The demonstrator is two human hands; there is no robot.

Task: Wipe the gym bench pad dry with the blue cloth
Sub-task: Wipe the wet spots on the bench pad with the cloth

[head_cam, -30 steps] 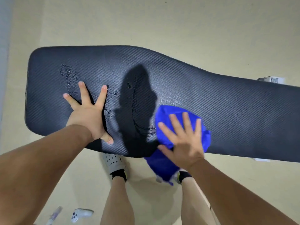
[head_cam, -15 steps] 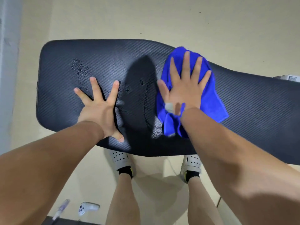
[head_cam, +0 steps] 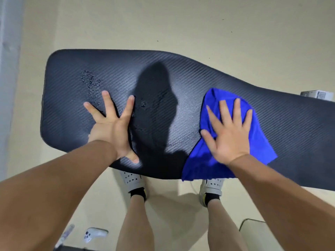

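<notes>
Across the middle of the head view a long black gym bench pad (head_cam: 181, 73) is seen lying crosswise over a beige floor (head_cam: 163, 20), its ribbed surface wide at the left end and narrowing toward the right. On the right part of the pad the blue cloth (head_cam: 259, 138) is spread, with its near edge draped over the near rim of the pad. The right hand (head_cam: 226, 136) is laid flat on top of the cloth, palm down, fingers spread and straight; nothing is clasped, the cloth being only pressed beneath the open palm. The left hand (head_cam: 112, 131) is planted palm down directly on the bare pad toward the left end, fingers likewise splayed wide and closed on nothing, well apart from the cloth. Water droplets (head_cam: 90, 84) are visible on the pad beyond and beside the left fingers, and a fainter damp patch is seen between the two hands, partly covered by a dark shadow (head_cam: 154, 105). Below the near edge of the pad two bare legs and white shoes (head_cam: 132, 180) with black socks are seen standing on the floor. A white controller (head_cam: 94, 234) lies on the floor at the lower left, and a small white box (head_cam: 315, 94) shows behind the pad at the right edge
</notes>
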